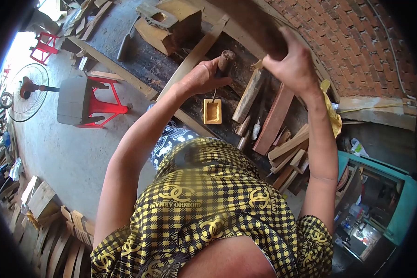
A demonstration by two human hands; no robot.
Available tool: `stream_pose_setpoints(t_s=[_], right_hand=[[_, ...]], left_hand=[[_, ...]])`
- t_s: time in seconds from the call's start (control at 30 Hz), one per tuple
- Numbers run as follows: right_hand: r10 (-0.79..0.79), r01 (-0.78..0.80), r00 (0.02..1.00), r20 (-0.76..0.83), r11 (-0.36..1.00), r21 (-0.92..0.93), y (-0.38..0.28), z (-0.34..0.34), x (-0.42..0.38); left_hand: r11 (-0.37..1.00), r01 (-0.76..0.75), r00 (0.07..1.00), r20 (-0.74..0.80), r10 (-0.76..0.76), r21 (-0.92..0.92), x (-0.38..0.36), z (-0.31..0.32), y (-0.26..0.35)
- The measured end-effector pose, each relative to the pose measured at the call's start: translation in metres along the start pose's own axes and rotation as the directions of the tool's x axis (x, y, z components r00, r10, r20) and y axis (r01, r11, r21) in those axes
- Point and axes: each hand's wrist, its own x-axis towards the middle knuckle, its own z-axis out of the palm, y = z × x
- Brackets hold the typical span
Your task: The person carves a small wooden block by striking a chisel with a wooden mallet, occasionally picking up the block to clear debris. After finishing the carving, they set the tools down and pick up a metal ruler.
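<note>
My left hand (203, 76) is wrapped around the round wooden handle of a chisel (227, 56), whose battered top points up at me. Its blade is mostly hidden below the hand. Raised on the other side, my right hand (294, 65) grips a thick dark wooden mallet (255, 28), blurred and close to the camera. A long pale board (194, 55) lies under and beside my left wrist. Just below the left hand is a small yellowish wooden block with a rectangular hollow (212, 111).
The dark workbench (146, 69) holds a reddish board (274, 120), wood offcuts (289, 153), a hand tool with dark handle (123, 47) and a large notched wood block (169, 28). A brick wall (352, 41) rises right. Left stand a red stool (107, 104) and a fan (28, 88).
</note>
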Motion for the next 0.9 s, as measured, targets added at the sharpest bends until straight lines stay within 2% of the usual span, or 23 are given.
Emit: stream_pose_setpoints(t_s=[0.03,0.13,0.17,0.2,0.3,0.37,0.4,0.47,0.5,0.6,0.63,0.67,0.73,0.8,0.87,0.9], right_hand=[[0.067,-0.067,0.997,-0.029,0.998,0.002,-0.007,-0.006,0.002],[0.057,-0.055,0.998,-0.022,0.994,0.098,-0.002,0.006,0.003],[0.154,-0.156,0.985,0.081,0.988,0.019,0.000,0.017,0.000],[0.136,-0.121,0.961,0.239,0.990,-0.077,0.009,0.028,-0.003],[0.119,-0.071,0.939,0.322,0.985,-0.155,0.015,0.035,-0.003],[0.155,-0.146,0.934,0.323,0.988,-0.050,0.020,0.026,0.002],[0.117,-0.095,0.970,0.212,0.989,-0.109,0.020,0.021,0.004],[0.002,-0.003,1.000,-0.016,0.998,-0.069,0.013,0.007,0.010],[0.063,-0.063,0.998,-0.016,0.997,-0.040,0.001,-0.004,0.015],[0.082,-0.085,0.994,-0.072,0.996,-0.034,-0.001,-0.006,0.017],[0.116,-0.116,0.993,-0.008,0.993,0.024,0.001,0.003,0.013],[0.115,-0.114,0.993,-0.007,0.993,0.025,0.010,0.018,0.004],[0.121,-0.087,0.931,0.345,0.990,-0.112,0.023,0.041,-0.009],[0.143,-0.120,0.931,0.336,0.989,-0.086,0.019,0.032,-0.009],[0.245,-0.206,0.906,0.345,0.967,-0.148,0.014,0.017,-0.006],[0.153,-0.138,0.952,0.263,0.987,-0.077,0.017,0.013,-0.007]], left_hand=[[1.000,-0.008,1.000,0.001,0.008,-0.018,0.001,0.000,0.000],[0.999,0.003,1.000,0.001,-0.003,0.040,0.005,0.002,-0.002],[0.999,0.002,1.000,-0.002,-0.002,0.040,0.006,0.003,-0.006],[0.999,0.001,1.000,0.003,-0.001,0.048,0.008,0.006,-0.010],[0.999,0.002,1.000,0.007,-0.003,0.043,0.009,0.004,-0.004],[1.000,-0.005,1.000,0.020,0.004,0.014,0.009,0.004,-0.001],[1.000,0.001,1.000,0.021,-0.001,0.009,0.008,0.004,-0.001],[0.998,-0.054,0.999,0.004,0.055,-0.008,0.009,0.004,0.002],[0.998,-0.054,0.999,0.005,0.054,-0.011,0.008,0.004,0.003],[1.000,-0.014,1.000,0.020,0.014,-0.010,0.008,0.001,0.005],[0.999,-0.046,0.999,-0.001,0.046,-0.011,0.008,0.002,0.001],[0.997,-0.078,0.997,-0.022,0.078,-0.014,0.008,0.004,-0.002],[0.998,-0.063,0.998,0.000,0.063,0.000,0.009,0.006,-0.005],[0.999,-0.041,0.999,0.013,0.041,0.013,0.011,0.003,-0.002],[1.000,-0.024,0.999,0.034,0.024,-0.007,0.006,0.000,0.008],[0.998,-0.067,0.998,0.014,0.067,0.019,0.008,0.001,0.005]])
